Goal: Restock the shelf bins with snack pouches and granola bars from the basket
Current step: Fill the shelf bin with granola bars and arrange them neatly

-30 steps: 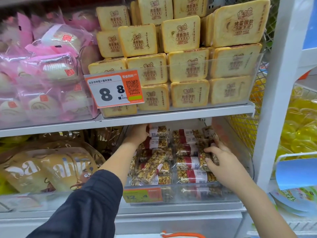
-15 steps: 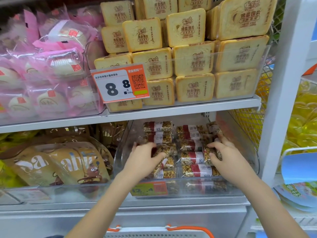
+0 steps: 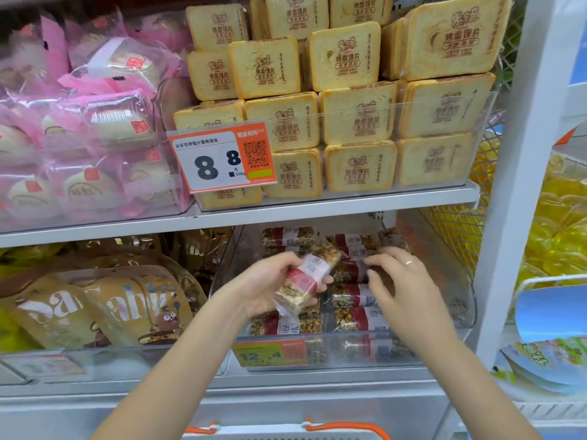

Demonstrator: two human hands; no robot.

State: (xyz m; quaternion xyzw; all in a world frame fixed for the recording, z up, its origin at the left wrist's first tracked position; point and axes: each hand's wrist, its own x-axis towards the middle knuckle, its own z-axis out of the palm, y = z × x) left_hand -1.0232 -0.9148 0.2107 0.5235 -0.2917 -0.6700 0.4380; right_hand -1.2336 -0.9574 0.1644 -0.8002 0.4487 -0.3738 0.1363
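On the lower shelf stands a clear plastic bin (image 3: 457, 281) filled with rows of granola bars (image 3: 359, 319) in clear wrappers with red and white bands. My left hand (image 3: 270, 281) is shut on one granola bar (image 3: 305, 281), held tilted above the bin's left side. My right hand (image 3: 400, 281) reaches into the bin on the right, its fingers spread over the bars there; it wears a ring. Whether it grips a bar cannot be seen. The basket's white rim with orange handles (image 3: 346, 428) shows at the bottom edge.
To the left a bin holds gold snack pouches (image 3: 104, 306). The upper shelf carries stacked toast-slice packs (image 3: 355, 122) behind a price tag (image 3: 222, 157), and pink-wrapped cakes (image 3: 89, 128). A white upright post (image 3: 521, 185) bounds the shelf on the right, with yellow goods beyond.
My left hand has lifted one granola bar out of the pile and holds it tilted. My right hand shifted slightly left and down over the bars. The view moved closer.
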